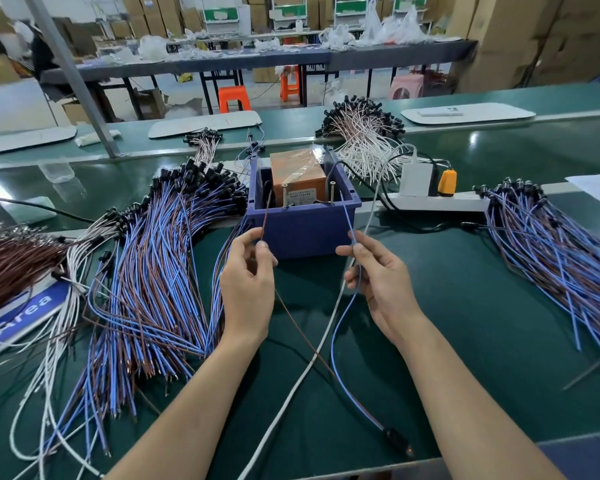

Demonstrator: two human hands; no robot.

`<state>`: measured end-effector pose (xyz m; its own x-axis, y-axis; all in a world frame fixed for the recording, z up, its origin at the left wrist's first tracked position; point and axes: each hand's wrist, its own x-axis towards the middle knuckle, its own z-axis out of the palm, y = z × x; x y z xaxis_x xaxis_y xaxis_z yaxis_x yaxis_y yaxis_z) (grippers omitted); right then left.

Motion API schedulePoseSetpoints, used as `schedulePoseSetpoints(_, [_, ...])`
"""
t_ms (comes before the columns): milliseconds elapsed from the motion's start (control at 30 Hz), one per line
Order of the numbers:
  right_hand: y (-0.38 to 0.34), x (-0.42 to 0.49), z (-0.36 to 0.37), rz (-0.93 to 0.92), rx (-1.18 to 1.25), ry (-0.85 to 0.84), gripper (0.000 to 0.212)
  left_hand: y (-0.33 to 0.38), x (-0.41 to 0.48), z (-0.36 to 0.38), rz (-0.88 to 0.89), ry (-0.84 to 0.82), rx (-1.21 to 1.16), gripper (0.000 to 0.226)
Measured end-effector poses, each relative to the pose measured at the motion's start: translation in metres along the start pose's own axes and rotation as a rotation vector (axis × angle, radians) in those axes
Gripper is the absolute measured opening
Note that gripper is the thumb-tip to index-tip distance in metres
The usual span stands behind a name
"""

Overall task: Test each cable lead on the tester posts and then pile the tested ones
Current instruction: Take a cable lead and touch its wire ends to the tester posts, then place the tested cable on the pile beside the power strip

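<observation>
The left hand [246, 275] and right hand [378, 275] are raised over the green tabletop [465, 323], directly in front of the blue box [302, 230].

**Grip state**
- Left grip: thumb and forefinger pinch the brown lead [264, 220] a short way below its free end.
- Right grip: thumb and forefinger pinch the blue lead [348, 220] in the same manner.

**Cable position**
- Both leads belong to one cable. Below the hands they sag, cross each other and run down to a black connector [395, 439], which lies on the tabletop near its front edge.
- Above the hands, each lead points upward toward the box.
- The tip of the brown lead sits just left of the left post [284, 195].
- The tip of the blue lead sits just right of the right post [332, 192]. It appears close to the post, but contact cannot be confirmed from this angle.

**Tester**
- The two posts are upright screws at the front of the box.
- An orange block [297, 171] wrapped in clear tape fills the box behind them.

**Surroundings**
- A large pile of blue and brown cables [153, 271] lies left of the box.
- A second pile [548, 244] lies on the right, well apart from the hands.
- A bundle of white cables [361, 133] lies behind the box.
- A white power strip [437, 202] lies just right of the box.
- A white cord [291, 386] runs diagonally across the tabletop between the forearms.
</observation>
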<state>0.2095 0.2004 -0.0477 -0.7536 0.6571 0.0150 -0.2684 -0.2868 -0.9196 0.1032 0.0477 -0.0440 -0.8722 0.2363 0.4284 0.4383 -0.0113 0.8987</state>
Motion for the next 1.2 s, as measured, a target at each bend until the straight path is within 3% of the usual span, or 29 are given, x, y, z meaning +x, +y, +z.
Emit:
schedulePoseSetpoints(100, [-0.001, -0.002, -0.001, 0.009, 0.024, -0.012, 0.018, 0.001, 0.002, -0.004, -0.039, -0.065, -0.105, 0.012])
schedulePoseSetpoints(300, [-0.005, -0.005, 0.005, 0.039, 0.056, -0.07, 0.017, 0.01, 0.002, 0.0, -0.342, -0.333, -0.56, 0.01])
schedulePoseSetpoints(467, [-0.002, -0.01, 0.012, 0.104, 0.062, -0.202, 0.019, 0.015, -0.007, 0.01, -0.34, -0.46, -0.623, 0.01])
schedulePoseSetpoints(667, [-0.001, -0.008, 0.01, 0.097, -0.009, -0.234, 0.02, 0.016, -0.01, 0.012, -0.278, -0.464, -0.61, 0.017])
schedulePoseSetpoints(800, [0.0, -0.004, 0.007, 0.097, 0.019, -0.186, 0.021, 0.016, -0.015, 0.011, -0.12, -0.574, -0.428, 0.03])
schedulePoseSetpoints(900, [0.002, 0.002, 0.004, 0.112, 0.111, -0.122, 0.023, 0.013, -0.022, 0.011, 0.175, -0.605, -0.107, 0.035])
schedulePoseSetpoints(1033, [0.001, 0.005, -0.004, 0.162, 0.227, -0.088, 0.027, 0.006, -0.031, 0.014, 0.578, -0.828, 0.342, 0.058])
schedulePoseSetpoints(1200, [-0.005, 0.002, -0.009, 0.138, 0.302, -0.059, 0.033, 0.013, -0.03, 0.019, 0.862, -0.877, 0.557, 0.045])
